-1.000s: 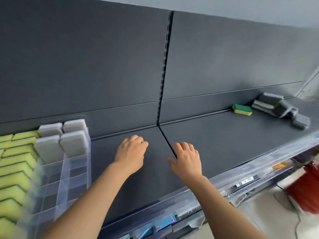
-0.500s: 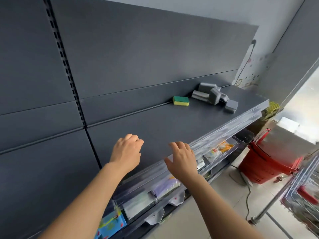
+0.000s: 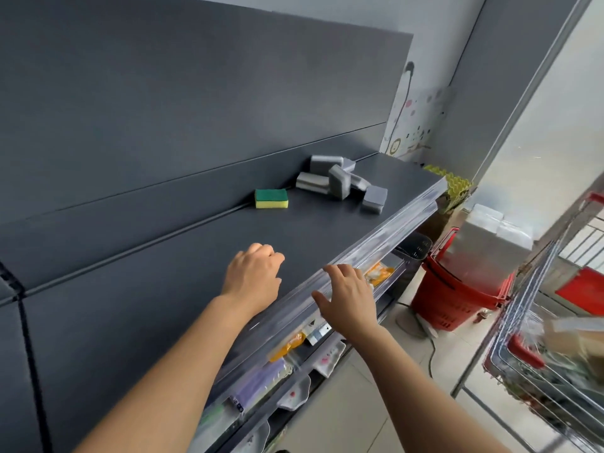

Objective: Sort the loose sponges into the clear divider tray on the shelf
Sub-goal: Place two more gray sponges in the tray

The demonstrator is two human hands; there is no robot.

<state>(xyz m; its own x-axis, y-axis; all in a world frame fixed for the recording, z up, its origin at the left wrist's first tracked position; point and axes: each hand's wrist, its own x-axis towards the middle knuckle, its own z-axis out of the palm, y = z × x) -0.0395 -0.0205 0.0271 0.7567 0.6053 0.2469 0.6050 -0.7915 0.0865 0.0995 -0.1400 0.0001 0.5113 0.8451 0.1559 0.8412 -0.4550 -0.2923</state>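
Note:
A green-and-yellow sponge (image 3: 271,198) lies on the dark grey shelf (image 3: 202,250) against the back panel. Just right of it sits a loose pile of several grey sponges (image 3: 340,183), one (image 3: 374,199) apart at the front. My left hand (image 3: 253,276) hovers over the shelf with loosely curled fingers, holding nothing, well short of the sponges. My right hand (image 3: 346,297) is over the shelf's clear front rail, fingers relaxed and empty. The clear divider tray is out of view.
A clear plastic rail (image 3: 376,243) runs along the shelf's front edge. Packaged goods (image 3: 287,346) hang on the shelf below. Red shopping baskets (image 3: 457,289) stand on the floor to the right, and a wire cart (image 3: 549,338) is at the far right.
The view has swung right along the shelf; the divider tray with its sponges has left the frame. The loose sponges now sit nearer. Both hands have moved right, still empty.

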